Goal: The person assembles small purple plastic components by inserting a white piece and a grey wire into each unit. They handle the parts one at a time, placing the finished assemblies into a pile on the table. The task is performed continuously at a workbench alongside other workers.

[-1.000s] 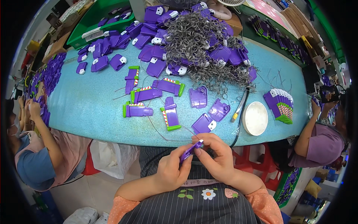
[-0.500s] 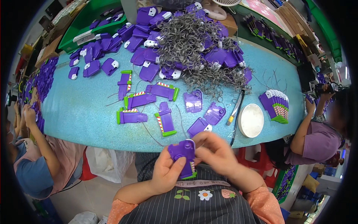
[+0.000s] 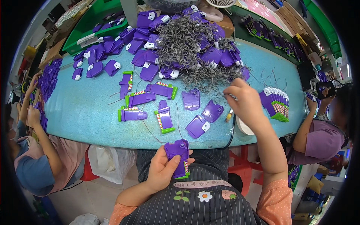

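Note:
My left hand (image 3: 162, 170) is closed around a purple plastic toy-wing piece (image 3: 177, 150) with a green, red-and-white-striped end, held in front of my apron. My right hand (image 3: 245, 103) is over the table at the near right edge of a tangled pile of grey wire coils (image 3: 187, 45). Its fingers are curled with thumb and forefinger close together; whatever is between them is too small to make out. Beneath its wrist lies a white round dish (image 3: 244, 127), partly hidden. Left of it rest purple shell halves (image 3: 213, 111) and a purple piece with a white tip (image 3: 198, 126).
Several striped, green-ended wing pieces (image 3: 162, 90) with thin wires lie mid-table. A fanned stack of wings (image 3: 275, 105) is at right. More purple shells (image 3: 95, 69) and a green bin (image 3: 73, 45) sit at far left. A yellow-handled tool (image 3: 228, 116) lies beside the dish. Co-workers sit on both sides.
My right hand has left the wing piece and moved up and right to the edge of the coil pile. My left hand still holds the wing piece, slightly lower and to the left.

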Demonstrator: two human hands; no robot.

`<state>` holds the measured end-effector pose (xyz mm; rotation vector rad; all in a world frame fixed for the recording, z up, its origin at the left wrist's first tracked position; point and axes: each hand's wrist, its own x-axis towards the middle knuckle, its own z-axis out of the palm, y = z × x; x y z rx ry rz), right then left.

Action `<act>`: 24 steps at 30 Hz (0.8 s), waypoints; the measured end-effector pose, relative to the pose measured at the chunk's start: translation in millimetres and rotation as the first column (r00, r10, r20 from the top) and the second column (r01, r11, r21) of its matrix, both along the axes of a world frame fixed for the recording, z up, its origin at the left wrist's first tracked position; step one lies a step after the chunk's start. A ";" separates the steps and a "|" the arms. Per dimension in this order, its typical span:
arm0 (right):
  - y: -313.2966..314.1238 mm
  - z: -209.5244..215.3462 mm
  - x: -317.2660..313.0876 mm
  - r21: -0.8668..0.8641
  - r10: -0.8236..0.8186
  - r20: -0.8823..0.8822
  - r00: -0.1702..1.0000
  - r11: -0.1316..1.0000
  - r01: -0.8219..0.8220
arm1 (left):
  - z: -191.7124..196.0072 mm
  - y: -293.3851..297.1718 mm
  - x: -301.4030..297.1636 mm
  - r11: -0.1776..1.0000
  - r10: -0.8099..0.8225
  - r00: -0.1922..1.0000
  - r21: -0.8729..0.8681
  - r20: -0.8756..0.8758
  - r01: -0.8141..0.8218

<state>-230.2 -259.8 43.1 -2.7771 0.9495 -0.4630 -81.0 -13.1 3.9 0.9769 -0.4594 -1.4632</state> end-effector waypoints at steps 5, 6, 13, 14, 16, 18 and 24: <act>12.8 -8.6 -1.3 0.366 -0.062 0.189 0.980 0.930 -0.012 | -2.7 -5.9 2.2 1.000 -0.017 0.999 0.021 -0.035 0.017; 10.5 -8.1 -1.1 0.409 -0.081 0.292 0.953 0.911 -0.047 | -3.3 -6.7 2.2 0.999 -0.027 0.998 0.020 -0.052 0.028; -2.2 1.0 7.9 0.402 0.073 0.414 0.907 0.879 -0.254 | -7.1 -15.0 6.4 0.996 0.084 0.996 0.001 -0.029 -0.084; 6.8 -4.6 8.6 0.394 0.165 0.152 0.975 0.894 -0.213 | -8.0 -16.9 6.4 0.996 0.091 0.995 0.002 -0.030 -0.091; 21.3 -7.1 13.6 0.463 0.018 0.087 0.996 0.884 -0.056 | -10.1 -18.8 7.2 0.993 0.119 0.992 0.008 -0.029 -0.119; 27.5 2.8 13.6 0.535 -0.110 0.143 0.984 0.845 0.017 | -9.9 -24.4 10.7 0.990 0.140 0.989 -0.008 -0.040 -0.140; 45.0 -6.4 5.8 0.768 -0.234 0.446 0.864 0.596 -0.235 | -4.4 -58.5 17.3 0.979 0.171 0.985 -0.109 -0.026 -0.173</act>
